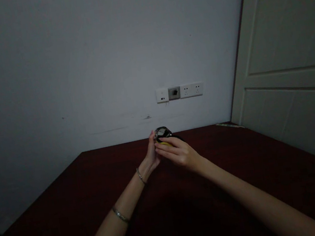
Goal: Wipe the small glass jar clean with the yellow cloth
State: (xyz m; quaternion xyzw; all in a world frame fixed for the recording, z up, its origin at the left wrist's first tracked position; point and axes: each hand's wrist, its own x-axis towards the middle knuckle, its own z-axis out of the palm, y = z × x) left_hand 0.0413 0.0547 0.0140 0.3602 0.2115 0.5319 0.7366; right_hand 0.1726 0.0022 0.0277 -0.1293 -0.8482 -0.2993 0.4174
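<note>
Both of my hands meet in front of me, above the dark red tabletop. My left hand [152, 152] is closed round the left side of a pair of black-rimmed glasses [163, 129], with its thumb pointing up. A pale lens shows inside the dark rim, and a black part runs off to the right behind my other hand. Fingers bent, my right hand [182, 151] presses a small yellow cloth-like piece [165, 143] against the near side of the glasses. Most of the yellow piece is hidden under those fingers.
Beneath my arms spreads the dark red tabletop [122, 202], reaching a pale wall [93, 64]. White wall sockets [191, 90] and a grey outlet [174, 93] sit above its back edge. A pale panelled door [293, 74] borders the right. A thin flat strip [229, 125] lies at the back right corner.
</note>
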